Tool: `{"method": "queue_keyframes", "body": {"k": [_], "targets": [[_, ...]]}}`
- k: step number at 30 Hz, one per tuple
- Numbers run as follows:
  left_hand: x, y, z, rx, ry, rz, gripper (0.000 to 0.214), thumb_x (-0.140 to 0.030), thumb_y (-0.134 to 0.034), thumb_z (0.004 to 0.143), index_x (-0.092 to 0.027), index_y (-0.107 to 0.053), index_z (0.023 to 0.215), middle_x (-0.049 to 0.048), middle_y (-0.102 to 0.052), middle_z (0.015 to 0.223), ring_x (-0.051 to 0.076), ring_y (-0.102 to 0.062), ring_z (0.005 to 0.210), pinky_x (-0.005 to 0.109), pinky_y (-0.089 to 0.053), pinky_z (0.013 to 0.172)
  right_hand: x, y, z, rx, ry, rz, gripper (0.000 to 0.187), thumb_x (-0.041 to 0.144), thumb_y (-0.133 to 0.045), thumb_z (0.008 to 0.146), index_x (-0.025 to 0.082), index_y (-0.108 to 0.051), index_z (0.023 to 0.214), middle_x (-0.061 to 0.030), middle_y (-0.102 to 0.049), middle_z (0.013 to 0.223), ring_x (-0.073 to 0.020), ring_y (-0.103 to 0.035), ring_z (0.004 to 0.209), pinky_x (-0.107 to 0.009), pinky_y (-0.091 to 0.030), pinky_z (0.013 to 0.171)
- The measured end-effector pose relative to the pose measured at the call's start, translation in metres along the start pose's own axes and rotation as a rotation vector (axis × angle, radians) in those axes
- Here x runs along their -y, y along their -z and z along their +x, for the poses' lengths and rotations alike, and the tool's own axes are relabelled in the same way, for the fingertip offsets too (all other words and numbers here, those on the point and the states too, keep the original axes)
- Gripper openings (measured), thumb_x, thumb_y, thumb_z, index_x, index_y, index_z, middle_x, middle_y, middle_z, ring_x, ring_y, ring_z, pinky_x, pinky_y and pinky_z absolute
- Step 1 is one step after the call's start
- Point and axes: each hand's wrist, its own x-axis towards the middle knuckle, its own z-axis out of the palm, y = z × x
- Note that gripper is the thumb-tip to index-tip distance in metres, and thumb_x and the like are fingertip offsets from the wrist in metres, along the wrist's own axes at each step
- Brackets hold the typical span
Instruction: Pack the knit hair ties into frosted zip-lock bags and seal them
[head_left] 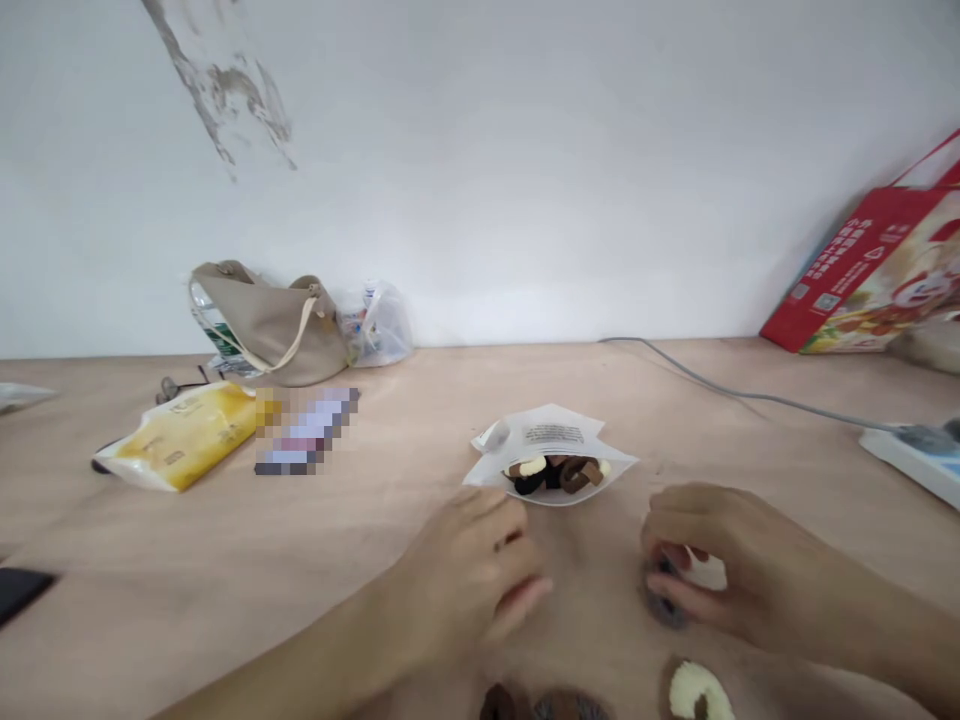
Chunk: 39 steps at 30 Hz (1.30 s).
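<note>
Head view: our left hand (469, 575) sits just below the white pouch (551, 440), its fingers loosely curled and pressed together, holding nothing we can see. Our right hand (739, 560) pinches a dark ring (664, 605) down by the table, with a white piece (705, 570) showing behind the fingers. The pouch lies flat with its mouth open, brown, black and cream rings (555, 475) inside. More rings (570, 706) lie loose at the bottom edge, near both hands, and among them a cream ring (701, 693). Farther off on the plywood table (375, 520) lie a yellow packet (176, 437), glasses (176, 390) and a black phone (19, 590). A beige bag (266, 325) and a plastic bag (375, 325) stand by the wall. To the right are a red box (862, 270) and a grey cable (750, 395) running to a white power strip (907, 460).
</note>
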Motion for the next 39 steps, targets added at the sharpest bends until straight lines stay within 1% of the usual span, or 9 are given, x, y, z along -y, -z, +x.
{"method": "queue_keyframes", "body": {"k": [3,6,10,15,18,21,28,34,39], "targets": [[-0.004,0.026,-0.003,0.306,-0.034,-0.273,0.009,-0.027,-0.067,0.081,-0.02,-0.063,0.076,-0.0042,-0.064,0.076,0.012,-0.059,0.073,0.021,-0.043,0.069,-0.001,0.007,-0.005,0.167,0.01,0.044,0.014,0.014,-0.065,0.069,0.026,-0.059,0.073,0.0056,-0.061,0.067,-0.0127,-0.056,0.058,-0.023,-0.038,0.052],[-0.008,0.039,-0.006,0.479,-0.091,-0.388,0.013,-0.02,-0.073,0.073,-0.023,-0.063,0.08,-0.0082,-0.068,0.08,0.01,-0.062,0.079,0.016,-0.043,0.073,0.001,0.0,-0.002,0.233,0.07,0.034,0.016,0.012,-0.063,0.07,0.026,-0.06,0.077,0.0035,-0.066,0.077,-0.0155,-0.061,0.067,-0.025,-0.041,0.059],[-0.015,0.026,-0.011,0.508,-0.178,-0.407,0.009,-0.015,-0.065,0.079,-0.023,-0.063,0.078,-0.0062,-0.07,0.081,0.011,-0.062,0.075,0.016,-0.044,0.07,0.003,-0.017,0.0,0.219,0.066,-0.082,0.021,0.004,-0.056,0.069,0.024,-0.058,0.073,0.0039,-0.064,0.074,-0.0159,-0.059,0.065,-0.027,-0.04,0.059],[-0.016,0.017,-0.012,0.484,-0.117,-0.338,0.01,-0.018,-0.067,0.078,-0.024,-0.064,0.071,-0.0042,-0.064,0.078,0.013,-0.059,0.075,0.019,-0.044,0.066,0.006,-0.02,-0.001,0.072,0.174,-0.058,0.021,0.003,-0.048,0.078,0.022,-0.054,0.073,0.0019,-0.06,0.075,-0.0124,-0.053,0.061,-0.025,-0.038,0.055],[-0.01,0.024,-0.008,0.364,-0.023,-0.313,0.016,-0.009,-0.069,0.073,-0.023,-0.062,0.076,-0.0041,-0.06,0.083,0.013,-0.057,0.079,0.018,-0.043,0.066,0.007,-0.018,0.005,-0.183,0.301,-0.033,0.018,0.006,-0.046,0.087,0.021,-0.054,0.079,-0.0008,-0.061,0.083,-0.0119,-0.056,0.071,-0.023,-0.042,0.063],[-0.002,0.018,0.0,0.09,0.046,-0.188,0.023,-0.003,-0.063,0.07,-0.02,-0.061,0.084,0.0007,-0.057,0.09,0.015,-0.055,0.083,0.021,-0.045,0.065,0.001,-0.022,0.013,-0.401,0.411,-0.13,0.014,0.008,-0.049,0.088,0.019,-0.055,0.082,-0.0041,-0.062,0.089,-0.014,-0.056,0.079,-0.026,-0.044,0.071],[0.017,-0.025,0.015,-0.409,-0.123,0.297,0.025,-0.005,-0.042,0.086,-0.011,-0.058,0.105,0.0067,-0.061,0.082,0.018,-0.057,0.071,0.03,-0.049,0.065,-0.013,-0.037,0.027,-0.429,0.42,-0.252,0.021,0.005,-0.04,0.091,0.017,-0.055,0.084,-0.0079,-0.063,0.094,-0.0174,-0.055,0.081,-0.033,-0.044,0.072],[0.021,-0.032,0.017,-0.522,-0.142,0.368,0.025,-0.007,-0.036,0.093,-0.011,-0.061,0.094,0.008,-0.068,0.083,0.017,-0.06,0.069,0.029,-0.051,0.064,-0.009,-0.048,0.029,-0.457,0.359,-0.358,0.019,0.008,-0.046,0.089,0.015,-0.06,0.1,-0.008,-0.066,0.094,-0.0208,-0.055,0.084,-0.036,-0.041,0.075],[0.018,-0.041,0.015,-0.471,-0.144,0.383,0.024,-0.008,-0.041,0.09,-0.006,-0.062,0.101,0.0152,-0.068,0.103,0.023,-0.063,0.089,0.034,-0.051,0.078,-0.004,-0.049,0.028,-0.458,0.338,-0.396,0.02,0.01,-0.046,0.09,0.014,-0.062,0.102,-0.009,-0.067,0.103,-0.022,-0.054,0.088,-0.037,-0.038,0.077]]}}
